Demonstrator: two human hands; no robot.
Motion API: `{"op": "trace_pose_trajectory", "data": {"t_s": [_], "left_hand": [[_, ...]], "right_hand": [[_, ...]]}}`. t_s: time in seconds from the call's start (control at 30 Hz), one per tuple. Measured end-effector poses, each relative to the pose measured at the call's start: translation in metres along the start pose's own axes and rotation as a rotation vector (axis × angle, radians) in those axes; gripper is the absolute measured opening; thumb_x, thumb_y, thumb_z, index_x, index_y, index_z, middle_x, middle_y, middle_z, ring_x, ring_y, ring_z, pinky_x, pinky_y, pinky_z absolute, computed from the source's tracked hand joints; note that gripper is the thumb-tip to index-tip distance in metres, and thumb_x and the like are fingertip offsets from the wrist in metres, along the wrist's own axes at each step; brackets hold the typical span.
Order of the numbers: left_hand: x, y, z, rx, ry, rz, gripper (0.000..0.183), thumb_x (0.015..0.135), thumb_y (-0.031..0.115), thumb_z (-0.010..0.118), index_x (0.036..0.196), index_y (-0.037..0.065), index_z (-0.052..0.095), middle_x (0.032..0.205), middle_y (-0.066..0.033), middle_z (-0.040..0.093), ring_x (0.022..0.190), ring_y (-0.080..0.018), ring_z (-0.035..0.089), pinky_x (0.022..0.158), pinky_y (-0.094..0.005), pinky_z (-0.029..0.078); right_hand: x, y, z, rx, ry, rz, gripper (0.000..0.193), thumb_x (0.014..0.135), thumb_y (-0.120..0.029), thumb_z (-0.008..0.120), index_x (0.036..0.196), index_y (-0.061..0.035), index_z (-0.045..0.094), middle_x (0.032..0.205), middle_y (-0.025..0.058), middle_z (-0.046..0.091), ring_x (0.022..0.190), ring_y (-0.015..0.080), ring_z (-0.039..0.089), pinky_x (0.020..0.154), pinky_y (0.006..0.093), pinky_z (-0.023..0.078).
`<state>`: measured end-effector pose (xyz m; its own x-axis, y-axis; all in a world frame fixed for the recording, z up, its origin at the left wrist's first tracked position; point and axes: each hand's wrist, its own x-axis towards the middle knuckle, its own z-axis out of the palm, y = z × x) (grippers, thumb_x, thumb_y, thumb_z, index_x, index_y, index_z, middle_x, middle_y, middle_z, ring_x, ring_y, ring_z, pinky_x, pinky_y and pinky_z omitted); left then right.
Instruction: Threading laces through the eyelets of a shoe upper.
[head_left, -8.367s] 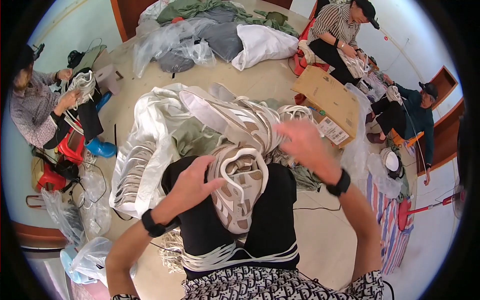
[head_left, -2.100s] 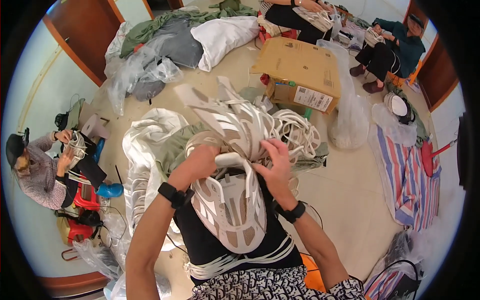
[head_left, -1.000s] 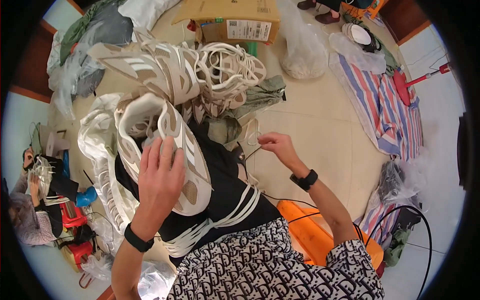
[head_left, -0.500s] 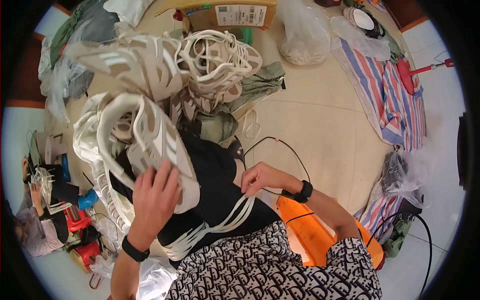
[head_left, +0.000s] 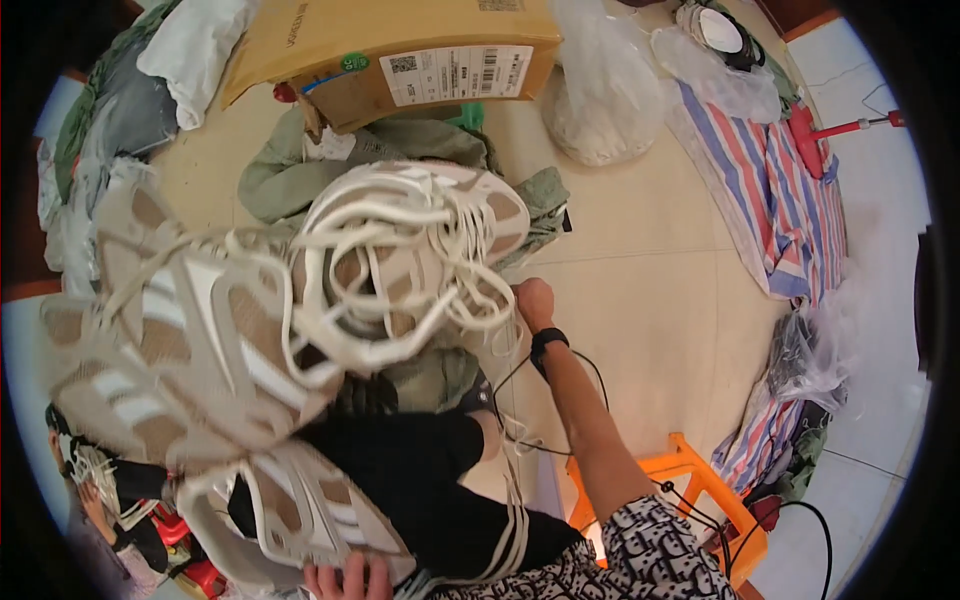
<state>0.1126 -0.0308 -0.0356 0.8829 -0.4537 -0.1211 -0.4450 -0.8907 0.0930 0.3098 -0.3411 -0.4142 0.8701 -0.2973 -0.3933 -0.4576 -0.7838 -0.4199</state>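
Note:
My left hand [head_left: 350, 580] grips the toe edge of a beige and white shoe upper [head_left: 315, 505] over my lap, at the lower edge. Its thumb is hidden. Further out, my right hand [head_left: 535, 302] is closed beside another laced shoe upper [head_left: 410, 235]; its fingertips are partly hidden. Long cream shoelaces [head_left: 515, 520] run from my lap up toward this right hand, which appears to hold them. More beige uppers [head_left: 190, 340] with loose laces crowd the left, overlapping one another.
An opened cardboard box [head_left: 420, 40] stands ahead on green cloth [head_left: 275, 175]. Beside it sits a filled clear bag [head_left: 605, 120]. A striped sheet [head_left: 770, 200] lies right, an orange stool [head_left: 700, 475] nearby with black cable. Another person's hand [head_left: 92, 500] shows at lower left.
My right hand has moved forward and away from my lap, drawing the laces out lengthwise. The view has shifted, so the uppers and my left hand appear lower; the box shows more fully.

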Motion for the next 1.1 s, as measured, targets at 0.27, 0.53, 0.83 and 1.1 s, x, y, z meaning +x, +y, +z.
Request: {"op": "trace_pose_trajectory", "data": {"t_s": [0.27, 0.53, 0.83, 1.1], "left_hand": [[-0.005, -0.002, -0.015, -0.158, -0.156, -0.093, 0.021, 0.080, 0.015, 0.054, 0.098, 0.012, 0.063, 0.109, -0.0086, 0.055, 0.084, -0.0299, 0.046, 0.082, -0.0468, 0.035], [0.033, -0.025, -0.023, -0.131, 0.309, 0.253, 0.026, 0.071, 0.006, 0.057, 0.097, 0.003, 0.058, 0.111, -0.0160, 0.051, 0.100, -0.0368, 0.048, 0.087, -0.0526, 0.035], [0.013, 0.009, -0.042, -0.102, 0.092, 0.034, 0.025, 0.077, 0.001, 0.057, 0.102, 0.000, 0.056, 0.109, -0.0177, 0.050, 0.109, -0.0396, 0.043, 0.089, -0.0475, 0.038], [-0.001, 0.000, -0.031, -0.302, 0.093, 0.094, 0.017, 0.076, 0.000, 0.055, 0.092, 0.003, 0.060, 0.104, -0.0143, 0.056, 0.100, -0.0353, 0.051, 0.083, -0.0483, 0.042]], "right_hand": [[0.021, -0.004, 0.039, -0.189, 0.146, 0.102, 0.017, 0.071, -0.015, 0.052, 0.068, -0.0034, 0.063, 0.072, 0.0181, 0.062, 0.071, 0.0352, 0.062, 0.061, 0.0431, 0.049], [-0.018, 0.061, -0.070, 1.017, 0.137, 0.177, 0.013, 0.070, -0.009, 0.052, 0.063, 0.0003, 0.057, 0.064, 0.0095, 0.060, 0.057, 0.0155, 0.060, 0.047, 0.0228, 0.043], [-0.034, 0.051, -0.070, 0.798, -0.041, 0.105, 0.020, 0.067, -0.014, 0.063, 0.081, 0.0006, 0.062, 0.069, 0.0080, 0.062, 0.057, 0.0159, 0.061, 0.047, 0.0259, 0.044], [0.023, 0.055, -0.023, 0.098, 0.272, 0.192, 0.035, 0.066, -0.018, 0.068, 0.088, 0.0055, 0.054, 0.077, 0.0235, 0.060, 0.079, 0.0395, 0.058, 0.072, 0.0437, 0.046]]}}
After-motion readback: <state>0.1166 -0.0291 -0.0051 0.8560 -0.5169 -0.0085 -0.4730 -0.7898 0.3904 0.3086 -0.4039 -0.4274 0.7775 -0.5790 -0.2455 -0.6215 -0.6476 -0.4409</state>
